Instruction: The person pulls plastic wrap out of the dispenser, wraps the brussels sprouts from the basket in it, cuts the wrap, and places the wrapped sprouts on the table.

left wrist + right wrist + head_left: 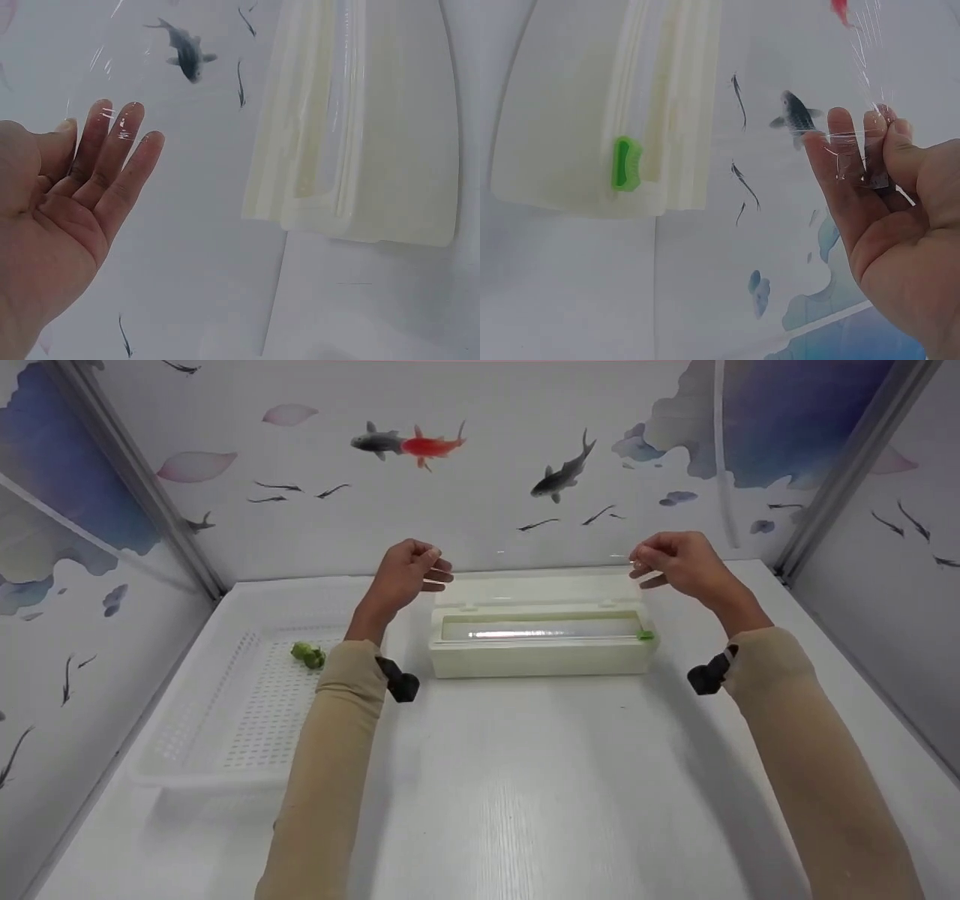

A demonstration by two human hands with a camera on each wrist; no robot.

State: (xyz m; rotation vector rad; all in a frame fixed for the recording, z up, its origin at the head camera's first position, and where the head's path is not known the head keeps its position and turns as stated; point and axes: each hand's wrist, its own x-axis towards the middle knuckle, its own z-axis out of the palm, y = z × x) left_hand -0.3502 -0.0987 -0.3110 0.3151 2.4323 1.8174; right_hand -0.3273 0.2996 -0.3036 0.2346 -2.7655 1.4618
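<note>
A sheet of clear cling film (864, 56) stretches between the two hands, visible mostly by its glints. My left hand (407, 574) pinches one end between thumb and forefinger, the other fingers spread behind the film. At the opposite end my right hand (679, 561) pinches a corner, and film lies over its fingers in the right wrist view. Both hands are raised above the back corners of a pale cream cling film dispenser (540, 661). Its lid (555, 585) is tipped back, and the film roll (525, 630) shows inside. A green slide cutter (646, 636) sits at the right end.
On the left of the white table (510, 780) stands a white perforated basket (161, 735) with a small green vegetable piece (308, 655) inside. The left forearm passes over its right side. Panels printed with fish (559, 476) enclose the back and sides.
</note>
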